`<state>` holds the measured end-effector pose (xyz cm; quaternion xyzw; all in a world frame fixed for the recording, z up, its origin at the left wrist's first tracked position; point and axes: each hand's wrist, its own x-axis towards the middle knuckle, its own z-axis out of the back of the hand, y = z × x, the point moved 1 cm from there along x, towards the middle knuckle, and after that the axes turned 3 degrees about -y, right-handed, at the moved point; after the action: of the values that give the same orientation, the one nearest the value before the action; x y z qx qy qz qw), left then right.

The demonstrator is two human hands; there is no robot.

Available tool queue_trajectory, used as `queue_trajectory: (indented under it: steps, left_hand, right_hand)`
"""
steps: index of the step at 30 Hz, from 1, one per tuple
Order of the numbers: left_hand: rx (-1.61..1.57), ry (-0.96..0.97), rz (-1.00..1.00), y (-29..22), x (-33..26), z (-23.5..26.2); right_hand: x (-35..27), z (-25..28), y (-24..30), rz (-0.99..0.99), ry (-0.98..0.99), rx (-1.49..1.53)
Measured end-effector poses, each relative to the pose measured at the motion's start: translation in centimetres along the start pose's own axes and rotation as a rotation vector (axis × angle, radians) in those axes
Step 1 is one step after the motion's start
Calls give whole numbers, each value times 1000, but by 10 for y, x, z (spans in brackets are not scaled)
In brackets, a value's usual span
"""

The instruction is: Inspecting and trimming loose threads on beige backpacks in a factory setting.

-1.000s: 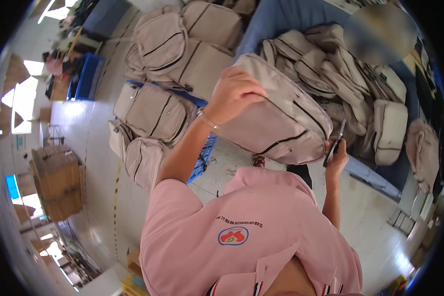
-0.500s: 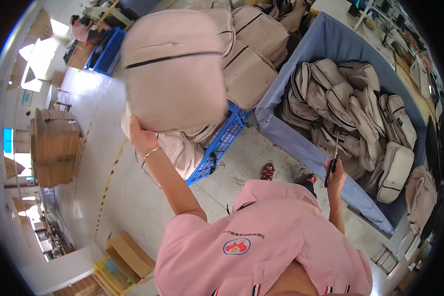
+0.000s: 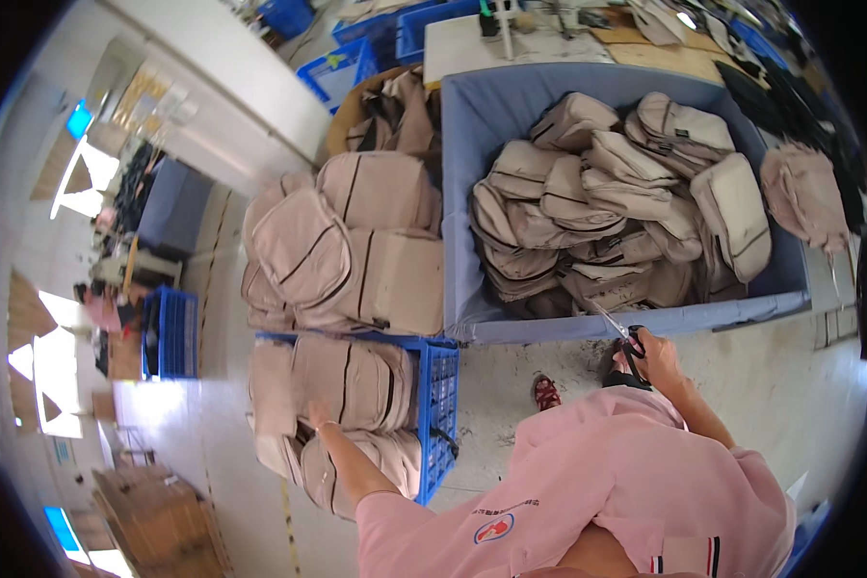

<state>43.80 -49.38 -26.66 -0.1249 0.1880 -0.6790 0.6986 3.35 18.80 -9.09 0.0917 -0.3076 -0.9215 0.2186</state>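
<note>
My left hand (image 3: 319, 414) is at the lower edge of a beige backpack (image 3: 342, 371) lying on the bags in the blue plastic crate (image 3: 439, 405). Its fingers are blurred and partly lost against the fabric, so I cannot tell whether they grip it. More beige bags (image 3: 356, 472) lie below that hand. My right hand (image 3: 661, 362) is closed around the black handles of a pair of scissors (image 3: 614, 322), whose blades point up and left toward the front edge of the grey-blue fabric-lined bin (image 3: 588, 326). Several beige backpacks (image 3: 636, 197) are heaped inside this bin.
Beyond the crate, more beige backpacks (image 3: 390, 275) are piled up. A work table (image 3: 511, 48) stands behind the bin, and a beige bag (image 3: 804, 197) hangs at its right. Cardboard stacks (image 3: 159, 520) and another blue crate (image 3: 171, 332) are off to the left.
The backpack that my left hand held up has come down onto the crate's bags, and that hand is lower. The view has swung right. My right hand still holds the scissors.
</note>
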Motion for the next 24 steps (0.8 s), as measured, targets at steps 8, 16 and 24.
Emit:
queue_trajectory:
  steps: [8,16,24]
  left_hand:
    - [-782,264,-60,-154,-84,-81]
    - [-1275,564,-1145,-497,-466,85]
    - [-1824,1591,-679,-618,-707,167]
  right_hand:
    - [-17,22,-27,-131,-59,-81]
    - [20,64,-105,-443,-275,222]
    - [68,158,-302,-611,-783,-55]
